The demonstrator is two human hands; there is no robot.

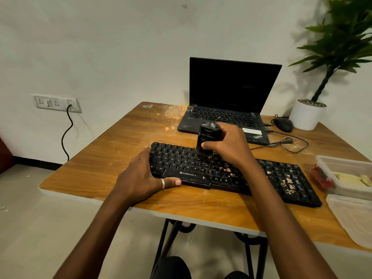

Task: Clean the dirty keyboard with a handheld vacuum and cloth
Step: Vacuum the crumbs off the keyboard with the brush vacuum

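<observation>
**Vacuum at mid-keyboard, crumbs lying to its right**

The right hand point(227, 146) is wrapped around the handheld vacuum point(207, 137), thumb across the front of the black body and fingers curled behind it. It holds the vacuum upright, nozzle end down on the keys near the middle of the keyboard point(191, 175). The left hand point(141, 178) holds nothing. It lies flat over the keyboard's left end, fingers spread on the keys and thumb straight along the front edge, apparently to steady the board.

The keyboard's long axis runs left to right across the table point(120, 141), its right end angled nearer the person. Pale crumbs point(287, 182) begin just beside the nozzle on its right and thicken toward the far right end. The keys under and beside the left hand look free of them. The dirty stretch therefore lies rightward along that axis from the right hand, the nearer one, and the next pass likely runs that way.

A pale sheet at the table's right edge point(352, 218) may be the cloth; I cannot tell.
</observation>
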